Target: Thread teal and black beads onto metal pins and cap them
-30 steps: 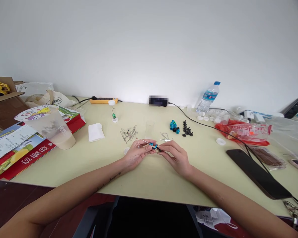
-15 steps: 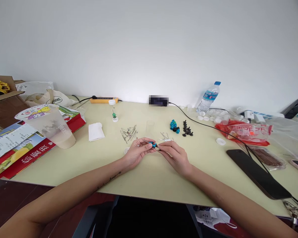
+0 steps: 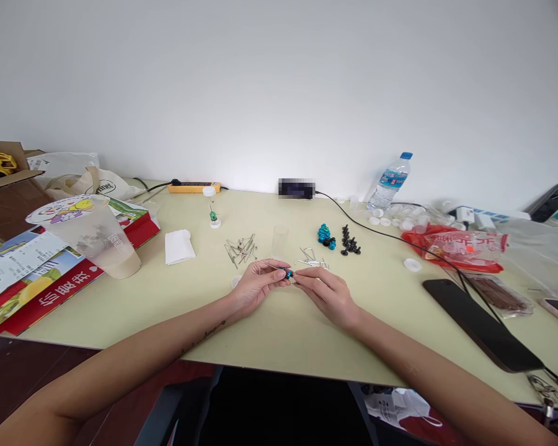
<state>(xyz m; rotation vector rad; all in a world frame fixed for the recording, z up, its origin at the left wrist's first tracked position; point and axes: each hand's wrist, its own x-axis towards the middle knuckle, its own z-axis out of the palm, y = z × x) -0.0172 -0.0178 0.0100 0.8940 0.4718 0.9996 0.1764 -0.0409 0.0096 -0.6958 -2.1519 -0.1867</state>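
Over the middle of the table, my left hand is closed, pinching a small shiny blue part between thumb and fingers. A thin metal wire runs along these fingers. My right hand is pinched at the blue part's right side; what lies between its fingertips is too small to make out. Just beyond the hands stands a clear plastic tube. Metal wire pins lie in a pile to its left, and bent silvery wires to its right. A white cap is partly hidden by my left hand.
Blue parts and black parts form piles at right. Further left stands a green-centred piece with white ends, near folded white paper. A drink cup, water bottle, black cable and black power bank-like slab surround them.
The blue part has turned slightly between my fingers. My right fingertips have shifted slightly, uncovering more of the bent wires behind them. Both arms stay nearly in place.
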